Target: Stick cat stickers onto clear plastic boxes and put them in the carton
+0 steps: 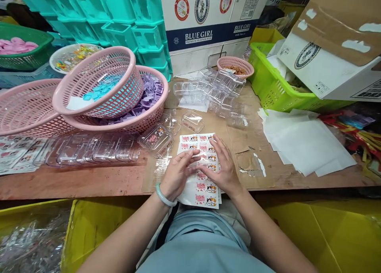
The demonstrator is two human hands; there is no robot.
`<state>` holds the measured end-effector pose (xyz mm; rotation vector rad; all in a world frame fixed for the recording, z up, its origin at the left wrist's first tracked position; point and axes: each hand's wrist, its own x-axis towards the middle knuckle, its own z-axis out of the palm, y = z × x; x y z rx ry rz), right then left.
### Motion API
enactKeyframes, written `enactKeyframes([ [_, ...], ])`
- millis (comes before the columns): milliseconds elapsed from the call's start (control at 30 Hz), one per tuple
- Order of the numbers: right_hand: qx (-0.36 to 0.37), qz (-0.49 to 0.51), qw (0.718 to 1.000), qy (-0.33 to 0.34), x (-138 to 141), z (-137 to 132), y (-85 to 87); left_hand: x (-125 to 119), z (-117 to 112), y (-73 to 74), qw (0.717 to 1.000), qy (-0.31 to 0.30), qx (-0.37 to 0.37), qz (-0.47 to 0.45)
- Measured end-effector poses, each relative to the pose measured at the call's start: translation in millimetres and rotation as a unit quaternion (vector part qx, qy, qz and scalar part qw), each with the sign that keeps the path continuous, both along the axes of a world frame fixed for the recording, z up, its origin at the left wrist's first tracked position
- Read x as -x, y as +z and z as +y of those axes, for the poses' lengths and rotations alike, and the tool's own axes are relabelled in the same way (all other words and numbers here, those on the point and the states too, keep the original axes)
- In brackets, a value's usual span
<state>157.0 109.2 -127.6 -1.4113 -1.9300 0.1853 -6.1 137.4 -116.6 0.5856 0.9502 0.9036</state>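
A sheet of stickers printed with cartoon cats and pink lettering lies at the table's front edge, its lower end jutting past it. Over the sheet's left side is my left hand, a pale bangle on its wrist, its fingers apart. My right hand covers the right side with fingers stretched out and thumb toward the left hand. I make out nothing held in either hand, though the gap between them is partly hidden. Just beyond lie a clear plastic case with a cat sticker and a smaller clear piece.
Clear cases stand in a row at left, with more clear cases heaped behind. Pink baskets hold blue and purple pieces. White paper sheets and a lime-green crate are at right. A beer carton stands behind.
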Motion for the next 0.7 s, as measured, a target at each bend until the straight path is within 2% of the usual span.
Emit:
enactKeyframes([
  [67,-0.048,-0.044,0.998,-0.022,-4,-1,-1.9,-2,-4,2.3,0.999,0.013,-0.021,0.031],
  [133,-0.099,-0.075,0.990,-0.071,-6,-2,-2.1,-3,-9,5.0,0.988,0.064,-0.088,0.111],
  [200,-0.146,-0.086,0.977,-0.131,-6,-1,-1.2,-2,-13,7.1,0.972,0.069,-0.146,0.172],
  [267,-0.197,-0.111,0.962,-0.155,-5,0,-0.3,-3,-16,7.8,0.976,0.008,-0.148,0.163],
  [333,-0.235,-0.144,0.951,-0.139,-3,1,-0.5,-6,-16,6.3,0.987,-0.042,-0.109,0.108],
  [400,-0.236,-0.162,0.952,-0.110,-1,2,-1.6,-11,-13,2.9,0.995,-0.024,-0.071,0.061],
  [500,-0.181,-0.142,0.972,-0.057,0,-1,-3.9,-16,-6,-2.0,0.998,0.027,-0.042,0.040],
  [600,-0.057,-0.011,0.998,-0.021,-6,-2,-5.7,-14,3,-2.0,0.995,0.022,-0.065,0.069],
  [667,0.069,0.146,0.987,-0.016,-12,1,-6.9,-12,8,0.5,0.986,-0.027,-0.120,0.109],
  [700,0.139,0.223,0.965,-0.006,-17,3,-7.6,-12,11,1.8,0.978,-0.062,-0.152,0.128],
])
